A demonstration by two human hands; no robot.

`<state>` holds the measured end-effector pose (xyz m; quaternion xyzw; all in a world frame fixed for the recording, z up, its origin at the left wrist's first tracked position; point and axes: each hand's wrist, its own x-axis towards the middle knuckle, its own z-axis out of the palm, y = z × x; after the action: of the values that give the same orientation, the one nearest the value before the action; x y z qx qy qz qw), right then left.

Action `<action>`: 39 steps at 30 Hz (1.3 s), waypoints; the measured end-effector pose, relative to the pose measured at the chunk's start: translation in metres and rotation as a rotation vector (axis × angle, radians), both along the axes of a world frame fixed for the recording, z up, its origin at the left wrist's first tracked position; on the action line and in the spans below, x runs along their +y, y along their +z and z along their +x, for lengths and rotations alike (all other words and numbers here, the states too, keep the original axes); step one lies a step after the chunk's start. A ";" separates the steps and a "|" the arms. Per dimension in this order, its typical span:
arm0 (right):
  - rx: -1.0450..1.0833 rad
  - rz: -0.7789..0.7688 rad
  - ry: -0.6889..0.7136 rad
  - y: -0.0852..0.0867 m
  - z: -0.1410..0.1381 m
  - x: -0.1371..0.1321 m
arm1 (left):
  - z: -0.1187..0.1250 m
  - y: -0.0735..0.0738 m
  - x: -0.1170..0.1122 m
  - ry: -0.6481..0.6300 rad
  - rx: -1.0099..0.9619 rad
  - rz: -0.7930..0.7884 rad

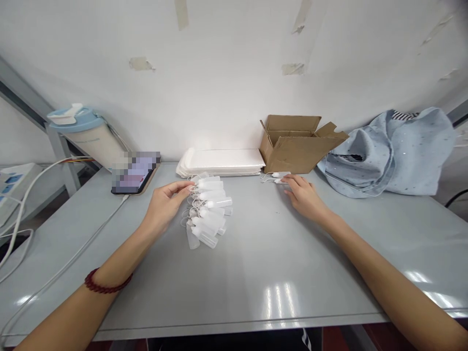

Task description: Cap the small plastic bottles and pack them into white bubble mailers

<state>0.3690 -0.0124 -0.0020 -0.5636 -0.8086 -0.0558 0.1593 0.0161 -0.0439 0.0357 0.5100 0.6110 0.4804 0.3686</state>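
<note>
Several small translucent plastic bottles [210, 209] with capped tips lie in a row on the grey table [263, 253]. My left hand [165, 202] rests at the row's left side, its fingertips pinched on the loops of the topmost bottles. My right hand [303, 195] reaches toward two small white bottles [276, 177] lying apart near a cardboard box; its fingers are stretched out and touch or nearly touch them.
An open cardboard box [296, 144] stands at the back beside a stack of white sheets [223, 162]. A phone [135, 173] with a cable, a blue-lidded jug [86, 131] and a blue fabric bag [395, 153] lie around the table's back.
</note>
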 end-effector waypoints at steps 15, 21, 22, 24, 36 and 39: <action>0.095 0.009 -0.060 0.004 -0.004 -0.002 | 0.006 0.007 -0.021 0.158 0.422 0.355; 0.228 -0.044 0.046 0.016 -0.024 -0.022 | 0.033 0.013 -0.050 0.015 0.638 0.657; 0.254 -0.062 0.075 0.019 -0.029 -0.027 | 0.038 0.013 -0.054 -0.039 0.645 0.683; 0.297 -0.099 0.130 0.027 -0.039 -0.038 | 0.046 0.012 -0.060 -0.159 0.638 0.716; 0.701 -0.523 0.275 0.064 -0.070 -0.084 | 0.051 0.002 -0.064 -0.448 0.614 0.582; 0.746 -0.562 0.296 0.065 -0.072 -0.087 | 0.052 0.002 -0.065 -0.450 0.620 0.572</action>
<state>0.2968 -0.0997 0.0630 -0.4452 -0.7516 0.3936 0.2863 0.0677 -0.1086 0.0377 0.8298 0.4100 0.3628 0.1087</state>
